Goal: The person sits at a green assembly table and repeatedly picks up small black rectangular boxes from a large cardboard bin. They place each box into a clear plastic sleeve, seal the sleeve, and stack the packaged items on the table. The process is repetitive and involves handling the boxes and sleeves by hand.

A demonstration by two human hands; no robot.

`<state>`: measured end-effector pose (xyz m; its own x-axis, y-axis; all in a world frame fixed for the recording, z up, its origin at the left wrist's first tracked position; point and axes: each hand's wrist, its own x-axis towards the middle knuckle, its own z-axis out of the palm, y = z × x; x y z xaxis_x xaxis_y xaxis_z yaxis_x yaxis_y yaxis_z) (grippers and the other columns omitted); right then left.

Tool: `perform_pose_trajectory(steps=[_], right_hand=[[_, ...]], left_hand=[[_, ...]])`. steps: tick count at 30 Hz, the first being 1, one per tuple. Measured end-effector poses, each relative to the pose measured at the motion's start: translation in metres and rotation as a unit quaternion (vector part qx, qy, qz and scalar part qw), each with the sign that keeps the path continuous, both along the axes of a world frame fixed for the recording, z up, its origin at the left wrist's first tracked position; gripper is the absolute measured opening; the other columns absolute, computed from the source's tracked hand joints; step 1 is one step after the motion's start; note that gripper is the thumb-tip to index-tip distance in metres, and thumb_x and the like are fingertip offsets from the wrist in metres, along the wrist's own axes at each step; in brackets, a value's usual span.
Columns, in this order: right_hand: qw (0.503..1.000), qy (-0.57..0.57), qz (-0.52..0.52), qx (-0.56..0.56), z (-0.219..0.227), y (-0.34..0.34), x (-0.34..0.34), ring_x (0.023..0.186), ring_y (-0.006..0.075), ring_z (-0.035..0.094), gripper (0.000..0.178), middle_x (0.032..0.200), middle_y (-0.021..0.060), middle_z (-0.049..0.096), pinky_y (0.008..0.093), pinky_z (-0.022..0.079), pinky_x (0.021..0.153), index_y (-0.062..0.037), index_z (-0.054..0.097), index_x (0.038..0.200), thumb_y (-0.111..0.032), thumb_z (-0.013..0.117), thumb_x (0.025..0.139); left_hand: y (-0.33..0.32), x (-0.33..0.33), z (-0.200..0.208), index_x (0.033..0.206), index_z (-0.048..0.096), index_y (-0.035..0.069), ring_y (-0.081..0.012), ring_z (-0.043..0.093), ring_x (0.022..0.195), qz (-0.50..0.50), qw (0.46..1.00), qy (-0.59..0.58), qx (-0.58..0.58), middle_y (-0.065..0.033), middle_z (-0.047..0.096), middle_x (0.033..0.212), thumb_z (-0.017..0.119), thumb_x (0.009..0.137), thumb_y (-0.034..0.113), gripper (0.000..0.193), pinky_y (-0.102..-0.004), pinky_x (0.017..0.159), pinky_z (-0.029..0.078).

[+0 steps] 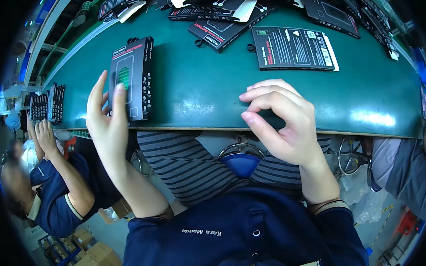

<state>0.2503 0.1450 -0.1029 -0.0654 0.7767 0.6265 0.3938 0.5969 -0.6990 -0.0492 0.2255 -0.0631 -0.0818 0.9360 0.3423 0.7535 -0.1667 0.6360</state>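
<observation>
A black flat carton (133, 86) with red lettering and a green battery picture stands at the near left of the table. My left hand (108, 112) is at its left side, thumb across the front face and the other fingers along the left edge. Over the near edge of the table, my right hand (287, 119) hovers with fingers loosely curved. A gap shows between its thumb and forefinger, and it holds nothing. Beyond it lies another black carton (292, 50), printed back up, with a pale flap at its right end.
The green table (196, 84) spans the view. Piled black cartons (223, 14) cover its far side, and more lie at the far right (332, 17). At the left, a person (54, 183) works beside a stack of cartons (48, 102). Another person (403, 174) sits at the right.
</observation>
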Motion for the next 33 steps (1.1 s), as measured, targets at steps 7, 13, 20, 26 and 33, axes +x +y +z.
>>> perform_pose_trajectory(steps=[7, 13, 20, 26, 33], right_hand=[[0.996, -0.083, -0.012, 0.007, -0.008, -0.002, -0.001, 0.086, 0.0267, 0.067, 0.014, 0.084, 0.0071, 0.069, 0.0368, 0.051, 0.075, -0.0051, 0.064, 0.08, -0.011, 0.076, 0.079], [0.998, -0.065, -0.003, 0.011, -0.007, -0.005, -0.002, 0.083, 0.0251, 0.065, 0.013, 0.083, 0.006, 0.068, 0.0366, 0.05, 0.073, -0.0054, 0.064, 0.08, -0.012, 0.075, 0.081], [0.998, -0.067, -0.004, 0.018, -0.008, -0.007, -0.001, 0.081, 0.0242, 0.064, 0.014, 0.083, 0.0054, 0.066, 0.0371, 0.049, 0.069, -0.0059, 0.063, 0.079, -0.013, 0.074, 0.082], [0.998, -0.051, -0.006, 0.026, -0.011, -0.008, 0.0, 0.081, 0.024, 0.063, 0.013, 0.081, 0.005, 0.065, 0.0365, 0.048, 0.067, -0.0064, 0.063, 0.079, -0.014, 0.073, 0.082], [0.998, -0.056, -0.018, 0.029, -0.013, -0.008, -0.001, 0.08, 0.0236, 0.062, 0.014, 0.081, 0.0048, 0.063, 0.0367, 0.048, 0.066, -0.0069, 0.063, 0.079, -0.016, 0.073, 0.083]], left_hand=[[0.034, 0.045, 0.025, 0.154, 0.036, 0.008, -0.0392, 0.061, 0.119, -0.018, 0.96, 0.269, -0.075, -0.0262, 0.055, 0.137, 0.074, 0.076, 0.055, 0.098, -0.0445, 0.1, 0.049], [0.048, 0.035, 0.045, 0.153, 0.041, 0.018, -0.0366, 0.063, 0.116, 0.006, 0.935, 0.309, -0.175, -0.0235, 0.057, 0.134, 0.07, 0.07, 0.042, 0.091, -0.0425, 0.098, 0.05], [0.06, 0.036, 0.044, 0.147, 0.048, 0.015, -0.0373, 0.063, 0.116, 0.03, 0.927, 0.325, -0.182, -0.026, 0.057, 0.131, 0.075, 0.068, 0.048, 0.09, -0.0425, 0.099, 0.049], [0.068, 0.035, 0.053, 0.137, 0.056, 0.006, -0.036, 0.062, 0.116, 0.0, 0.93, 0.3, -0.213, -0.0247, 0.057, 0.131, 0.077, 0.066, 0.049, 0.086, -0.0413, 0.098, 0.049], [0.075, 0.038, 0.055, 0.137, 0.055, 0.004, -0.0347, 0.062, 0.116, 0.028, 0.915, 0.322, -0.242, -0.0248, 0.059, 0.129, 0.075, 0.07, 0.05, 0.084, -0.0407, 0.097, 0.049]])
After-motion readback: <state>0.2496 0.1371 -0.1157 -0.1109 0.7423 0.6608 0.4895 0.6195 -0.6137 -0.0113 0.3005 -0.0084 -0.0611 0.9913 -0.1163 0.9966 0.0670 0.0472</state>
